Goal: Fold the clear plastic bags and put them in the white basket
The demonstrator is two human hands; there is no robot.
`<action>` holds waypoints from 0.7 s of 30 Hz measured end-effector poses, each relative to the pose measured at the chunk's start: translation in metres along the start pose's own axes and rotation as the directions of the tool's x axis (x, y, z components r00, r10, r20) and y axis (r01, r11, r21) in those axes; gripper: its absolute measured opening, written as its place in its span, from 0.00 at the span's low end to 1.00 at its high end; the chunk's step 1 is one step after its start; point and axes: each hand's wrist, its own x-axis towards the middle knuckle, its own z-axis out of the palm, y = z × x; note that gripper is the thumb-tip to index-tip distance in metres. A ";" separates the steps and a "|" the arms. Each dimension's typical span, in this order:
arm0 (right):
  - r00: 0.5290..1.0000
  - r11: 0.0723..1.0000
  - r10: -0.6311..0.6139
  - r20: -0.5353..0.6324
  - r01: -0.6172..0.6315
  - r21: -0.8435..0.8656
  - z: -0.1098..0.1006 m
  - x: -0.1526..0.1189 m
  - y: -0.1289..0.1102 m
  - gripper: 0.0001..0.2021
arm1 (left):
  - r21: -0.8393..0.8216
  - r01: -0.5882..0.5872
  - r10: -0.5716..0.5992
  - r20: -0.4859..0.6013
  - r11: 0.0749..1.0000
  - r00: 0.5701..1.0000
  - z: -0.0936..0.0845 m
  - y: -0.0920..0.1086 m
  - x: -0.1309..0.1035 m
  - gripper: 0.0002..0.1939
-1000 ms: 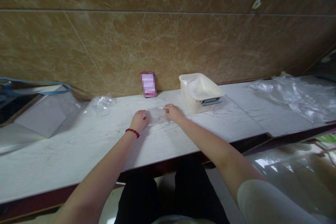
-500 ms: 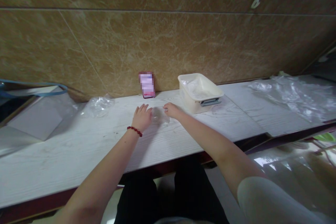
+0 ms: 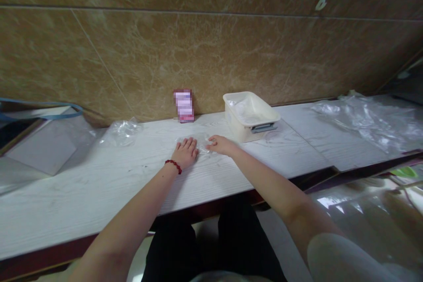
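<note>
Left hand (image 3: 186, 154) palm down, fingers spread wide and flat over the left part of a clear plastic piece (image 3: 204, 144), pressing on it or just resting, can't tell. Right hand (image 3: 222, 145) at the plastic's other end, fingers half curled, thumb and index close together; whether they pinch it, I cannot tell. The plastic lies on the white tabletop (image 3: 125, 202), between my two sets of fingertips and partly under the left ones. Red beaded bracelet (image 3: 173, 165) on my left wrist, behind those fingers. Just beyond my right fingers and to their right — cream tub (image 3: 238, 128), grey handle on the near end, clear plastic inside. Straight ahead of my left fingers, a pixelated pink-and-white panel (image 3: 184, 106) leans on the brown wall (image 3: 211, 53). Crumpled clear plastic (image 3: 121, 133) left of my left fingers, white box (image 3: 46, 150) farther left — more clear sheeting (image 3: 370, 116) well off to my right fingers' right.
</note>
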 end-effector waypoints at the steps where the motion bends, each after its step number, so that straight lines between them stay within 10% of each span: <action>1: 1.000 0.999 -0.028 0.014 0.028 0.031 0.002 -0.005 0.000 0.24 | 0.000 0.002 -0.002 0.002 1.000 1.000 0.000 0.000 0.000 0.27; 15: 0.996 0.958 -0.034 0.082 0.056 -0.282 -0.013 -0.011 -0.010 0.10 | 0.022 -0.022 0.022 -0.008 1.000 1.000 -0.004 -0.001 -0.003 0.28; 21: 0.949 0.916 -0.299 -0.102 0.256 -0.308 0.017 0.001 -0.046 0.15 | 0.060 -0.037 0.040 -0.048 0.998 0.998 -0.002 -0.002 -0.005 0.28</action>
